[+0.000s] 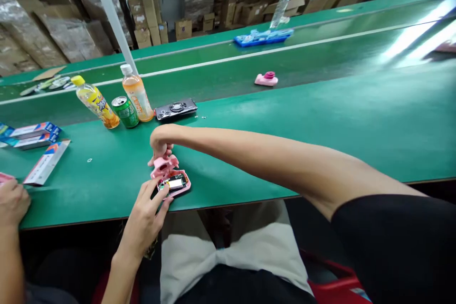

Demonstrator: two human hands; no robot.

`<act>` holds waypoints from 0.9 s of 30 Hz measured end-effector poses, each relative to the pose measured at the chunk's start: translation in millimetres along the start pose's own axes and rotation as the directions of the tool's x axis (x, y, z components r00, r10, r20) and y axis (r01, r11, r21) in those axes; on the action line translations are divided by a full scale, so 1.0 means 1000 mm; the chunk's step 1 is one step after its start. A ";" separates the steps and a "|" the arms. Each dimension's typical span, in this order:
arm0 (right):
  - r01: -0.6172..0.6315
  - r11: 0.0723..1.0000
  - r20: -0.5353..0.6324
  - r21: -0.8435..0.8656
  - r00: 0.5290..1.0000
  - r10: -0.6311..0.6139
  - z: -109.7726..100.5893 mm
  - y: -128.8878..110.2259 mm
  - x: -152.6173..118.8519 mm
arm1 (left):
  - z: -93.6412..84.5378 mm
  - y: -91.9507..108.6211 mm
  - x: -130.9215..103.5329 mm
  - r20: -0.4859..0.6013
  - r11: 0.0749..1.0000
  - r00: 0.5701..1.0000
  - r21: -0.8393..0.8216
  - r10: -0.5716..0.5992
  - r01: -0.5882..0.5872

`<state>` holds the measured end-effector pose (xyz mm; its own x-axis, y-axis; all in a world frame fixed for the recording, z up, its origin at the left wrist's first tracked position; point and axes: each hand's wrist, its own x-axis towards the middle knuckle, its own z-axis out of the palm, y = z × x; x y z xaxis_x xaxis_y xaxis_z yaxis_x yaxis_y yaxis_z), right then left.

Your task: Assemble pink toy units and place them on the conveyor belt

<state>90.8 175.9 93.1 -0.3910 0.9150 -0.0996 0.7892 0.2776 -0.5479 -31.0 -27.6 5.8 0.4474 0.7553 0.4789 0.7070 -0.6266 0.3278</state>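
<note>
An opened pink casing (183, 188) lies near the front edge of the green table, with a circuit board and a silver-white block (175, 183) inside. My left hand (147, 209) holds the casing's lower left side, thumb at the near rim and fingers over the board. Reaching across from the right, my right hand (162, 145) is bent down at the wrist behind the casing. Its fingers grip a second pink shell part (164, 166), which stands tilted against the casing's far side. Most of the right fingers are hidden behind the wrist.
Behind my hands are a phone (177, 109), an orange drink bottle (137, 93), a green can (125, 111) and a yellow-capped bottle (95, 101). Narrow boxes (47, 163) and another person's hand (13, 201) are at left. A pink camera-shaped piece (266, 79) and blue tray (263, 38) lie beyond.
</note>
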 end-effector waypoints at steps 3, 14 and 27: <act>-0.107 0.994 0.134 0.027 0.986 0.102 0.010 -0.010 -0.005 | 0.004 0.001 -0.001 -0.019 1.000 1.000 -0.018 -0.003 0.002; 0.270 0.962 0.385 0.032 0.885 -0.261 -0.052 -0.023 -0.072 | -0.004 -0.001 -0.006 -0.177 0.685 0.897 -0.708 -0.406 0.170; 0.621 0.772 0.425 0.138 0.666 -0.612 -0.105 -0.036 -0.106 | -0.007 0.023 0.062 -0.105 0.176 0.781 -0.984 -0.616 0.007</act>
<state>153.4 99.1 210.7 -0.9453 0.3151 -0.0841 0.3007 0.7420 -0.5992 9.3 3.7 48.3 -0.1434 0.9556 0.2575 -0.4112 -0.2942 0.8628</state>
